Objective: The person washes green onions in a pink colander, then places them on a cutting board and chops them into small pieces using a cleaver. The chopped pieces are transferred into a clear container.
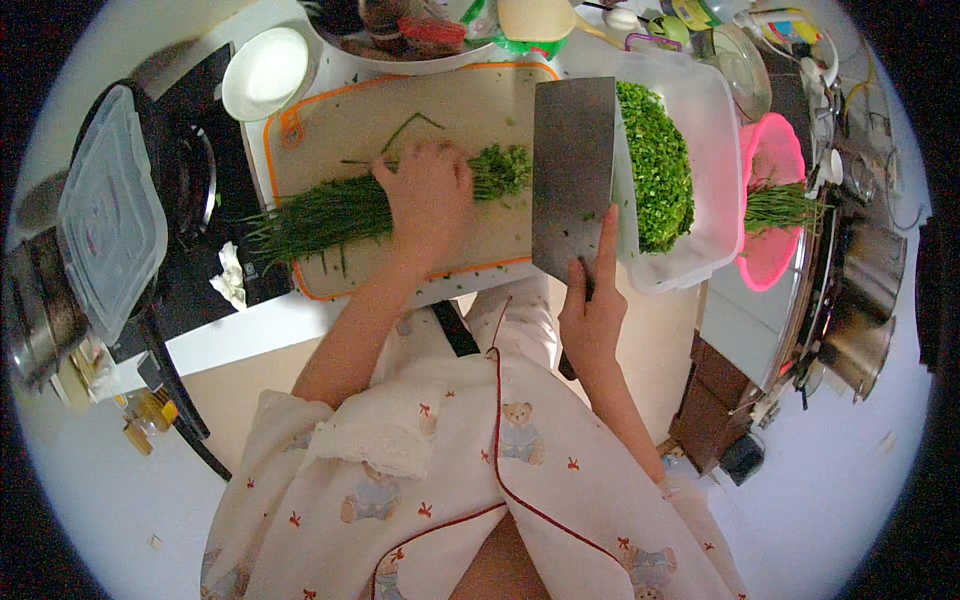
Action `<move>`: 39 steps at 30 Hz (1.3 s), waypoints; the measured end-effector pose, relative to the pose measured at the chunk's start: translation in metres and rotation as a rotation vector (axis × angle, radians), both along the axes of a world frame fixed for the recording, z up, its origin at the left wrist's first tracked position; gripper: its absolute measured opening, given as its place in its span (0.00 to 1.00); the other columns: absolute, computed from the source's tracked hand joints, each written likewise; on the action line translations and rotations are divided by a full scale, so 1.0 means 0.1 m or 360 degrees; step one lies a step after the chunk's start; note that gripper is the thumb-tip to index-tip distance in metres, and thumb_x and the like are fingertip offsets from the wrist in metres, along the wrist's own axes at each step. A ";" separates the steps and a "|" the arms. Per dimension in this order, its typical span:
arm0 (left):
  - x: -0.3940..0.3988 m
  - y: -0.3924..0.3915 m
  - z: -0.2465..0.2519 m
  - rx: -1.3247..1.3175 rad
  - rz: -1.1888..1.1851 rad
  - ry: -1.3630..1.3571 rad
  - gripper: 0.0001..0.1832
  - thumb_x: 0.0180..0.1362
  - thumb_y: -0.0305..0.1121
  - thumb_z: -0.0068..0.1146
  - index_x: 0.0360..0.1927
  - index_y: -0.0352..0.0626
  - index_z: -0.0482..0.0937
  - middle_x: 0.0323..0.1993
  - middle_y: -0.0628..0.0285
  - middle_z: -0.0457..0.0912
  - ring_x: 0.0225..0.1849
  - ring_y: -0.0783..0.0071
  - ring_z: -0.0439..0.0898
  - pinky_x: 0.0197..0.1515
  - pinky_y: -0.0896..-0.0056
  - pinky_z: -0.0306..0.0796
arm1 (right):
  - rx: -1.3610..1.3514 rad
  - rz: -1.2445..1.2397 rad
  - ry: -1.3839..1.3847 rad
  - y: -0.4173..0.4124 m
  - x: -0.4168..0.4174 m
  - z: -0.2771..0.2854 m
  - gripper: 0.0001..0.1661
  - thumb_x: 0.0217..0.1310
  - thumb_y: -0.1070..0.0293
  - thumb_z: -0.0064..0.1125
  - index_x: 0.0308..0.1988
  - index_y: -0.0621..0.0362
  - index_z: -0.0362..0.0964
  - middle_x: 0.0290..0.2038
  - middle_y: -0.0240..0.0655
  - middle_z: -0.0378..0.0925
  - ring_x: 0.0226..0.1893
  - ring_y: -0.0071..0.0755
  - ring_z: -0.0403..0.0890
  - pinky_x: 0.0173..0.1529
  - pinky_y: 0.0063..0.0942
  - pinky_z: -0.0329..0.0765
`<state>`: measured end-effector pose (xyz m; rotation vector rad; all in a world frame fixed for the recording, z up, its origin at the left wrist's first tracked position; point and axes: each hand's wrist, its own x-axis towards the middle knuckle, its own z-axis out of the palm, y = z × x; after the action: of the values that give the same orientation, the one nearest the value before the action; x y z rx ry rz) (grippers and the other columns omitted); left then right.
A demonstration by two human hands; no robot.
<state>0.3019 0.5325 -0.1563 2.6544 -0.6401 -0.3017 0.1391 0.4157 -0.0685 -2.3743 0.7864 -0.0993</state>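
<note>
A bundle of thin green stalks, apparently chives (330, 217), lies across an orange-edged cutting board (495, 225). My left hand (431, 199) rests over the bundle, its fingers curled around the stalks; a few loose stalks lie just beyond it. Some cut greens (504, 171) sit to the right of that hand. My right hand (596, 300) grips a cleaver (574, 172) by its dark handle, index finger along the blade. The broad blade is over the board's right end, beside a clear plastic container (712, 180) that holds a heap of finely chopped greens (654, 169).
A white bowl (266, 75) stands at the board's far left corner. Left are a black cooktop (240, 180), a crumpled tissue (230, 277) and an upright translucent lid (112, 217). A pink basket (772, 150) with more stalks is beyond the container. Bags and bottles line the back.
</note>
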 end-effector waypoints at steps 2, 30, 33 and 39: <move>0.28 0.04 -0.13 0.0046 -0.0038 -0.0257 0.13 0.59 0.34 0.50 0.46 0.45 0.78 0.49 0.58 0.76 0.50 0.57 0.75 0.58 0.39 0.59 | 0.0023 -0.0035 -0.0028 0.03 -0.03 0.01 0.43 0.65 0.73 0.47 0.72 0.37 0.35 0.43 0.55 0.78 0.23 0.58 0.78 0.26 0.43 0.73; -0.29 0.26 -0.45 0.0052 -0.0457 -0.0573 0.27 0.60 0.40 0.51 0.63 0.44 0.66 0.59 0.59 0.71 0.62 0.65 0.67 0.67 0.47 0.53 | 0.0054 0.0151 0.0097 0.23 0.13 -0.09 0.45 0.63 0.76 0.48 0.72 0.39 0.36 0.32 0.50 0.79 0.19 0.55 0.76 0.24 0.41 0.70; -0.29 0.26 -0.51 0.0048 -0.0447 -0.0566 0.27 0.61 0.39 0.50 0.64 0.45 0.66 0.61 0.59 0.70 0.62 0.64 0.68 0.68 0.46 0.51 | -0.0034 0.0224 0.0045 0.27 0.19 -0.15 0.45 0.62 0.76 0.49 0.72 0.39 0.37 0.35 0.49 0.80 0.19 0.54 0.76 0.23 0.40 0.71; -0.30 0.26 -0.61 0.0019 -0.0440 -0.0658 0.26 0.60 0.41 0.52 0.60 0.42 0.69 0.56 0.58 0.72 0.61 0.65 0.67 0.64 0.43 0.54 | -0.0034 0.0264 0.0301 0.33 0.27 -0.17 0.49 0.59 0.79 0.48 0.72 0.40 0.36 0.41 0.49 0.80 0.19 0.50 0.77 0.23 0.38 0.71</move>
<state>0.2714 0.5581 -0.2176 2.6560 -1.1393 0.1791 0.1659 0.4490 -0.0851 -2.4844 0.6731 0.1886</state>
